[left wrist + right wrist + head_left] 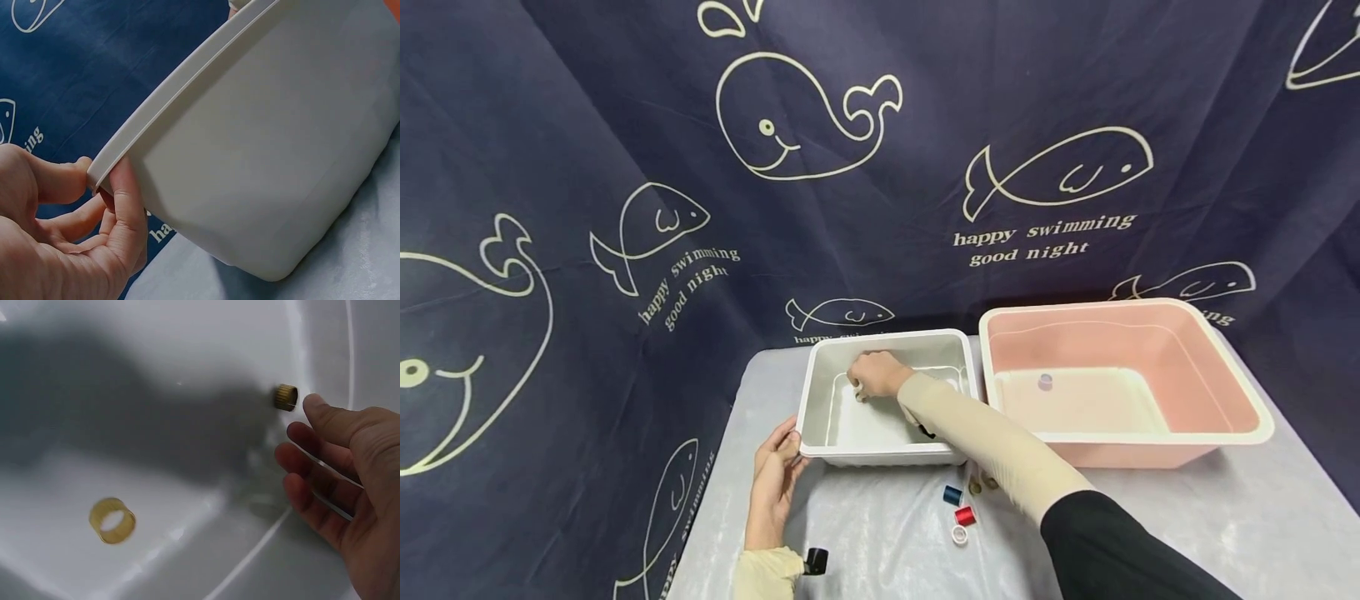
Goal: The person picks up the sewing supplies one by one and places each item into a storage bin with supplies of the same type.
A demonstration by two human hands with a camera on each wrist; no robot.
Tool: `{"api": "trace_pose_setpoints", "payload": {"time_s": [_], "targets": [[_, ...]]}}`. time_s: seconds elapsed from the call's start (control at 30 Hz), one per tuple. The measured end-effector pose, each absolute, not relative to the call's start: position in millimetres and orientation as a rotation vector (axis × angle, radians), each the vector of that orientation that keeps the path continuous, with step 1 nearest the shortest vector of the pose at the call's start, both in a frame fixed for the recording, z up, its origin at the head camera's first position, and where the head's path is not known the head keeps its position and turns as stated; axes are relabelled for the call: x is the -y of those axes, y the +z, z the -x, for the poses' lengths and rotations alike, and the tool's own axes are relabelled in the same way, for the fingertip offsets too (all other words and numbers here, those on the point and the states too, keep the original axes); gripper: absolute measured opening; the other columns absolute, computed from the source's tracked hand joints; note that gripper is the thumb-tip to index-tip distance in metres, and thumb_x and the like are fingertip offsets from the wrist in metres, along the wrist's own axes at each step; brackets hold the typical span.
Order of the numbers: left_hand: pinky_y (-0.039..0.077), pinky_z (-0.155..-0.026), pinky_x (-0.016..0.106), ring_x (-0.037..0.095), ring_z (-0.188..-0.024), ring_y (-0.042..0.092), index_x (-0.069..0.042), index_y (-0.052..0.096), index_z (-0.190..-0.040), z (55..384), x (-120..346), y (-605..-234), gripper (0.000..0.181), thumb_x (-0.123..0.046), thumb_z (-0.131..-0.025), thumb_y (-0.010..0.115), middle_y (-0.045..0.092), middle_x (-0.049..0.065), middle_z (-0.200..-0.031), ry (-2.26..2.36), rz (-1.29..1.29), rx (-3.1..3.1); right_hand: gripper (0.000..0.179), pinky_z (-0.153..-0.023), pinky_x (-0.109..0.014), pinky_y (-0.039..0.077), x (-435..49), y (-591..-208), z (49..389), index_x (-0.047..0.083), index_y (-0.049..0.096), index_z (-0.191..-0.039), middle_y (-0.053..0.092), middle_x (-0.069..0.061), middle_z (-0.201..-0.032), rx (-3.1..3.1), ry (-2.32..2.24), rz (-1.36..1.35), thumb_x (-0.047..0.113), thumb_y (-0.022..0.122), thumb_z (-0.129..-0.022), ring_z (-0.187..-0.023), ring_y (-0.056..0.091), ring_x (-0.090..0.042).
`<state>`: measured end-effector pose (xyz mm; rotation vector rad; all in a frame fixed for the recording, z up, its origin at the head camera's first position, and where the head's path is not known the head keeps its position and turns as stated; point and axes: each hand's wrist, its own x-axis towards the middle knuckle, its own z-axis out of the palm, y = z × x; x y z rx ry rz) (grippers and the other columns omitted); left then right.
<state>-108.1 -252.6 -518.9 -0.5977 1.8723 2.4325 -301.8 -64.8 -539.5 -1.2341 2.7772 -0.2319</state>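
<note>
Head view: My left grip pinches the gray bin at its near-left corner. My right grip is inside this bin. The pink bin stands just to the right on the worktop; a blue spool, red spool and white spool lie in front of the gray bin.

Left wrist view: My thumb and forefinger clamp the rim from opposite sides.

Right wrist view: My right grip is moderately wide, fingers loosely bent. A ribbed brass ring lies just beside the thumb tip; a second brass ring lies well apart from the fingers.
</note>
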Motion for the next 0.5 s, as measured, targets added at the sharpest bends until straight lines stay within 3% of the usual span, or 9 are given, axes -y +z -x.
{"api": "trace_pose_setpoints", "payload": {"time_s": [0.27,0.5], "targets": [[0.058,-0.074,0.019,0.008,-0.089,0.069,0.009,0.039,-0.154,108,253,-520,0.049,-0.004,-0.108,0.047,0.067,-0.001,-0.107,2.440,0.589,-1.877,0.017,-0.089,-0.043,0.059,60,-507,303,0.018,0.078,-0.099,0.078,0.003,-0.105,-2.772,-0.259,1.269,0.021,0.085,-0.085,-0.101,0.073,-0.022],[0.058,-0.073,0.020,0.009,-0.088,0.069,0.009,0.042,-0.153,109,255,-520,0.048,-0.003,-0.107,0.048,0.065,-0.002,-0.102,2.440,0.596,-1.876,0.021,-0.089,-0.046,0.058,52,-472,299,0.020,0.077,-0.107,0.078,0.005,-0.112,-2.761,-0.227,1.307,0.025,0.083,-0.088,-0.102,0.073,-0.026]]}}
